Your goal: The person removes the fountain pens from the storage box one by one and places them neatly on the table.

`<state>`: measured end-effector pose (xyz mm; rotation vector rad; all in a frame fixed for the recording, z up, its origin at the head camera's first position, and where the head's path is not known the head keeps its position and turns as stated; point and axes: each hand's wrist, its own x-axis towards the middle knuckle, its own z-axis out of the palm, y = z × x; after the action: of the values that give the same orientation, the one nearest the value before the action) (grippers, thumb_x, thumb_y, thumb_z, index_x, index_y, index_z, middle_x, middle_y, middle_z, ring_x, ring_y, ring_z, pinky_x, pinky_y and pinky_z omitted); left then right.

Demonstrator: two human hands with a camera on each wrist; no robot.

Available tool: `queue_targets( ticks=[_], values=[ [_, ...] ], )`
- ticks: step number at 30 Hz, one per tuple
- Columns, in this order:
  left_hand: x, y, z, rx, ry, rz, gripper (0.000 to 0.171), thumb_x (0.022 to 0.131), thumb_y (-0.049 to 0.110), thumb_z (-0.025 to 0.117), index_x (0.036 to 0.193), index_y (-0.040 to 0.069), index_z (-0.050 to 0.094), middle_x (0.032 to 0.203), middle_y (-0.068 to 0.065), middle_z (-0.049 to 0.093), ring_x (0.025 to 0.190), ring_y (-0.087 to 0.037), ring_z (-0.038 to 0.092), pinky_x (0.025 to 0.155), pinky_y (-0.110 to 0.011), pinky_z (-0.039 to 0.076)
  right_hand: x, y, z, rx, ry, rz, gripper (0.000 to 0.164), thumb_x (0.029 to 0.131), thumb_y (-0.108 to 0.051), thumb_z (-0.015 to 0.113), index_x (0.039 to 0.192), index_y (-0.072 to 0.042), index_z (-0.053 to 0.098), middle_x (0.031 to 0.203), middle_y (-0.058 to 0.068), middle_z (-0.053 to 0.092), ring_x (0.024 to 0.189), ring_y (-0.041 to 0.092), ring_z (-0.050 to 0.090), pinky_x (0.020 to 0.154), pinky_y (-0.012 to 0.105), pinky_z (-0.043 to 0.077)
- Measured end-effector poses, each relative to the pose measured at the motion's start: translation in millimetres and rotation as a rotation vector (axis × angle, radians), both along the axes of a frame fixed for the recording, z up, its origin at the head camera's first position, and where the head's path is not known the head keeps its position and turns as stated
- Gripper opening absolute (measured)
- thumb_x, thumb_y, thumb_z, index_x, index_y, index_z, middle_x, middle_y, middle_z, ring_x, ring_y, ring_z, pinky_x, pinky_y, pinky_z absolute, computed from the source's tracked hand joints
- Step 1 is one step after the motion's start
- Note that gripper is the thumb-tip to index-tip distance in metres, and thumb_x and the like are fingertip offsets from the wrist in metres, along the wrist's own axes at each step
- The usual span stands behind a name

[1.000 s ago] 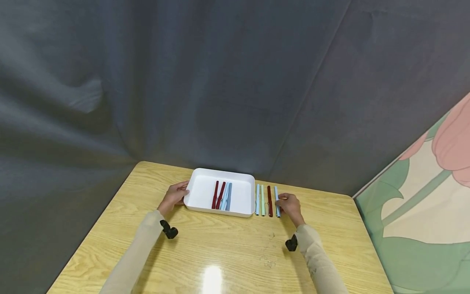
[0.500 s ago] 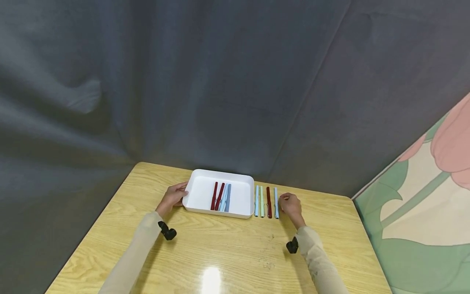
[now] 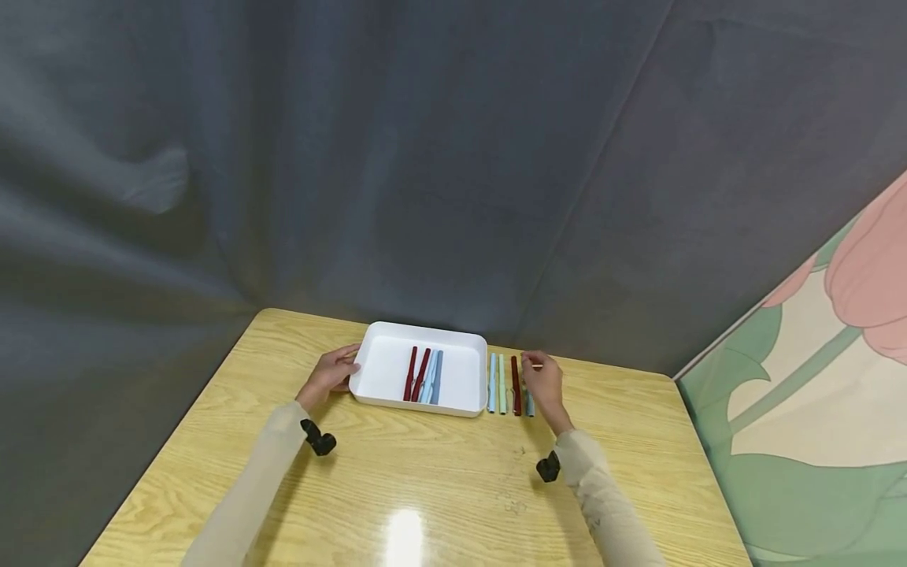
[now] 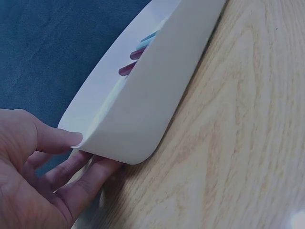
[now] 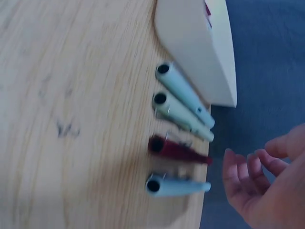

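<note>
My left hand (image 3: 329, 376) grips the left end of a white tray (image 3: 464, 370), thumb on the rim and fingers beneath it in the left wrist view. Inside the tray lie two dark red pens (image 3: 410, 374), a light blue pen (image 3: 429, 376) and a grey-blue pen (image 3: 438, 379). Right of the tray, side by side on the table, are a light blue pen (image 3: 492, 383), a pale green pen (image 3: 502, 386), a dark red pen (image 5: 176, 150) and another light blue pen (image 5: 178, 186). Above the last one hovers my right hand (image 3: 544, 386), fingers loosely bent, holding nothing.
The wooden table (image 3: 354, 488) meets a dark grey curtain (image 3: 439, 173) along its back edge, close behind the tray. A wall with a flower print (image 3: 815, 378) stands at the right.
My right hand has let go of the rightmost blue pen, which now lies straighter, then moved up and left over it. The left hand keeps its hold on the tray.
</note>
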<state>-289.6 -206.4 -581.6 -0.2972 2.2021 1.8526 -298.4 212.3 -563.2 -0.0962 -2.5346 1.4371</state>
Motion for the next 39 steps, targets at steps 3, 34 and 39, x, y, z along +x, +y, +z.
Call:
queue_targets(
  ticks=[3,34,39],
  values=[
    [-1.7,-2,0.6,0.023,-0.022,-0.018,0.06,0.104,0.005,0.059,0.161,0.005,0.04,0.152,-0.03,0.052,0.093,-0.016,0.072,0.073,-0.03,0.062,-1.3,-12,2.3,-0.049,-0.009,0.033,0.023,0.105,-0.002,0.057,0.119,0.012,0.07,0.105,0.027,0.067,0.085,0.041,0.068,0.059,0.03,0.059],
    [-1.9,-7,-3.8,0.033,-0.018,-0.044,0.064,0.104,0.003,0.06,0.163,0.013,0.039,0.159,-0.025,0.046,0.11,-0.025,0.07,0.073,-0.03,0.062,9.0,-115,0.4,-0.107,-0.38,0.182,0.037,0.095,-0.012,0.075,0.124,0.008,0.062,0.101,0.022,0.073,0.075,0.028,0.073,0.055,0.035,0.061],
    [-1.1,-8,-4.4,0.032,-0.017,-0.038,0.063,0.104,0.004,0.06,0.163,0.013,0.04,0.158,-0.025,0.047,0.106,-0.021,0.071,0.072,-0.029,0.062,12.7,-130,-1.3,-0.002,-0.429,0.164,0.044,0.092,-0.022,0.082,0.121,0.006,0.063,0.093,0.02,0.073,0.064,0.024,0.073,0.054,0.03,0.06]
  ],
)
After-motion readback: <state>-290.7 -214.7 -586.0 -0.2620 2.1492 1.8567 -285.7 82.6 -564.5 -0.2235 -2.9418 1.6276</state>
